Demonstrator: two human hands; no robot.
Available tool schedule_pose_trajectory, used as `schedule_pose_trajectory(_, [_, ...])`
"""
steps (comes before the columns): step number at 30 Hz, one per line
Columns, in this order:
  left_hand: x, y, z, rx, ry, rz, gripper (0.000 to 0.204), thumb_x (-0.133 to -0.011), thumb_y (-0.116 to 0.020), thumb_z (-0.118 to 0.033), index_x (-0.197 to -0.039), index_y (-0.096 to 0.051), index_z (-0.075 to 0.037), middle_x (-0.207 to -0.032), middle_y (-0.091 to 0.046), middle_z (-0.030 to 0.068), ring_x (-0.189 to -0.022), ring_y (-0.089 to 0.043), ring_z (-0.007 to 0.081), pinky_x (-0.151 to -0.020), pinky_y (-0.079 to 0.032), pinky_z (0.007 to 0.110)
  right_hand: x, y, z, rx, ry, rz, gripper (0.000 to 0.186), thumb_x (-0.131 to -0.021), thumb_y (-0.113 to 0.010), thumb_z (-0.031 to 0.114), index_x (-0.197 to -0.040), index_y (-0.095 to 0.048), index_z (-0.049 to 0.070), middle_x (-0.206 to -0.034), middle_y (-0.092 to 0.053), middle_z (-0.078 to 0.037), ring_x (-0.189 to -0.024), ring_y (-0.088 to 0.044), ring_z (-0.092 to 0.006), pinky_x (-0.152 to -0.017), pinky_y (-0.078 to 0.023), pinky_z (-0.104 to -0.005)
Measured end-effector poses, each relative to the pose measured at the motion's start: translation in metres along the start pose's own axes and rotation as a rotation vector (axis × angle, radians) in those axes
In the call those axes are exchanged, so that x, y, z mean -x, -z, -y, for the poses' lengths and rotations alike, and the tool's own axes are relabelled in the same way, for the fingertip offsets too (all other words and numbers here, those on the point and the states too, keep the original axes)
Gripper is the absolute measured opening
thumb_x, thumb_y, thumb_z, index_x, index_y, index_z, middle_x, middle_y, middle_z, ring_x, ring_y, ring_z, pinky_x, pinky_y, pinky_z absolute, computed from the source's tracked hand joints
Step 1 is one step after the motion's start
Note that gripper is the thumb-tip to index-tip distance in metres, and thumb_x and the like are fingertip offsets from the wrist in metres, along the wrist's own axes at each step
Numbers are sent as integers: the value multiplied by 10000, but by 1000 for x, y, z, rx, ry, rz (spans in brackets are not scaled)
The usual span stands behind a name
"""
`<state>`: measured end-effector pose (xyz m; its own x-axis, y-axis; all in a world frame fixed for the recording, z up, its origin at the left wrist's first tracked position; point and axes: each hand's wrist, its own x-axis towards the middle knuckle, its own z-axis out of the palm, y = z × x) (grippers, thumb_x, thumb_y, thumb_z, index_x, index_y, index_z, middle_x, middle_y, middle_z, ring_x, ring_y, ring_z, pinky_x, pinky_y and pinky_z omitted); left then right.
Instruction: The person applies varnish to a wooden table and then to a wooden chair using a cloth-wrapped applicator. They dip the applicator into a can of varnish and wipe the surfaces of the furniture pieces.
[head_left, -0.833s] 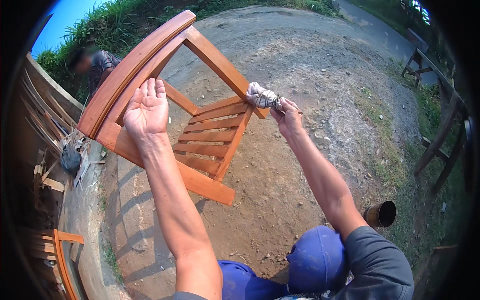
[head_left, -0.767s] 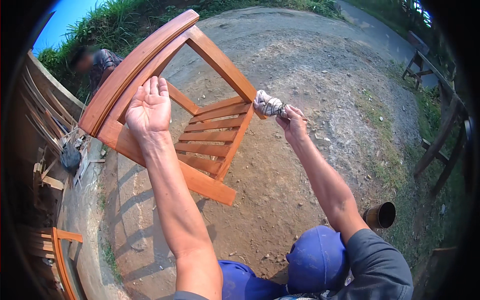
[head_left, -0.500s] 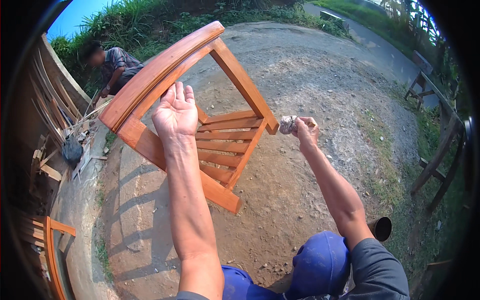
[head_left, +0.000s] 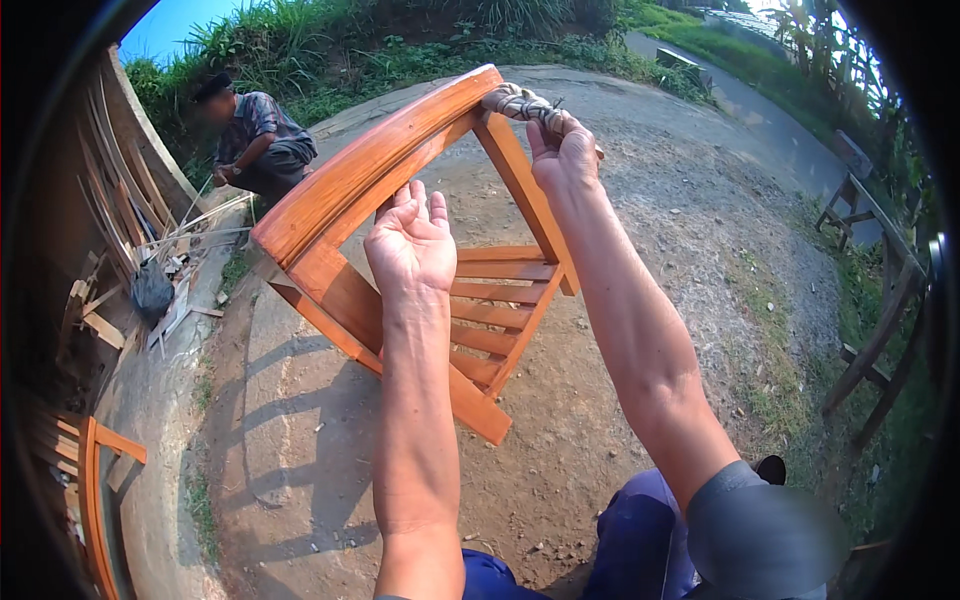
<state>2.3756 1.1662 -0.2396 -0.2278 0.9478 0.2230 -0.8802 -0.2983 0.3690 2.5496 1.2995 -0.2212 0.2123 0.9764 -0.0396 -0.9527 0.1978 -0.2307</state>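
A reddish-brown wooden chair (head_left: pixel 375 160) with a curved top rail and slatted part tilts in front of me. My left hand (head_left: pixel 412 240) is palm up at the underside of its top rail, fingers bent against the wood and holding the frame. In my right hand (head_left: pixel 567 155) is a wadded grey-white rag (head_left: pixel 520 102), wrapped with dark strands. The rag touches the right end of the top rail. Part of the chair's lower frame is hidden behind my left forearm.
A person (head_left: pixel 258 145) squats at the far left beside wood strips (head_left: pixel 120 170) and a dark plastic bag (head_left: pixel 152 292). Another wooden slatted piece (head_left: pixel 95 490) stands at lower left. A rough wooden rack (head_left: pixel 880 270) is at right. A dark can (head_left: pixel 770 469) shows behind my right sleeve.
My right hand has moved up and left, bringing the rag onto the top rail's right end. The chair and my left hand have shifted right and slightly down.
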Motion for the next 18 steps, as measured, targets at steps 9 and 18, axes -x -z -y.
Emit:
schedule_pose_trajectory(9, [-2, 1, -8, 23, 3, -8, 620, -805, -503, 74, -1413, -414, -6, -1605, -273, 105, -1519, -94, 181, -1207, -142, 407, -11, 100, 3, 349, 48, 21, 147, -924, -634, 123, -1044, -591, 50, -894, -634, -76, -756, -672, -215, -670, -624, -385])
schedule_pose_trajectory(18, [-9, -8, -5, 68, 25, 32, 648, -790, -576, 59, -1414, -427, -29, -1601, -248, 142, -1525, -78, 215, -1210, -136, 432, 46, 295, 102, 1277, 373, -52, 107, -910, -670, 130, -975, -652, 48, -862, -671, -70, -750, -673, -181, -668, -578, -315])
